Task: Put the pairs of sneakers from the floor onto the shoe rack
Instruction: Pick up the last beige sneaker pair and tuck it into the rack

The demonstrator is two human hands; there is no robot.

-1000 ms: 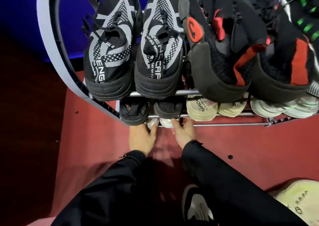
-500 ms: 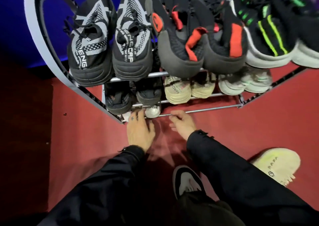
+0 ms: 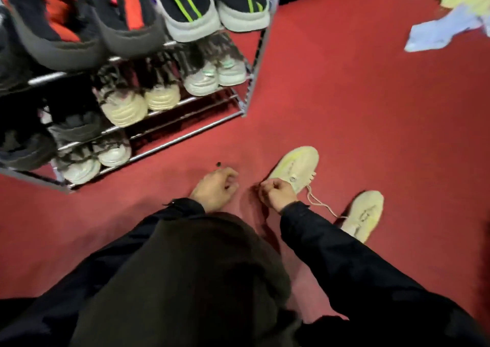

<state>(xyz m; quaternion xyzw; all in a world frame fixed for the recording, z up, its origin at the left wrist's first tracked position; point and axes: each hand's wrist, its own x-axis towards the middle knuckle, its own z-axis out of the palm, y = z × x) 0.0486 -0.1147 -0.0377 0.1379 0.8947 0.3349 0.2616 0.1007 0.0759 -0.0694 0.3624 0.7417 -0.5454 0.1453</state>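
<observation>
Two cream sneakers lie on the red floor to the right of the shoe rack [image 3: 185, 137]. The nearer cream sneaker [image 3: 297, 168] points up and right; the second cream sneaker [image 3: 364, 214] lies further right, and a loose lace [image 3: 320, 204] trails between them. My right hand [image 3: 277, 193] is curled into a fist against the nearer sneaker's heel; whether it grips the heel is hidden. My left hand [image 3: 214, 187] hovers over the floor just left of it, fingers curled with nothing in them. The rack's tiers hold several pairs, including a white pair [image 3: 79, 169] on the bottom tier.
A small dark speck [image 3: 218, 164] lies on the floor in front of the rack. A light blue cloth [image 3: 437, 32] and other fabric lie on the floor at the far right. My dark trouser knee [image 3: 185, 280] fills the lower middle. Red floor stretches right of the rack.
Both hands have left the rack's bottom bar and moved right, to the cream sneakers on the floor. The view has swung right, so the rack now sits at the upper left.
</observation>
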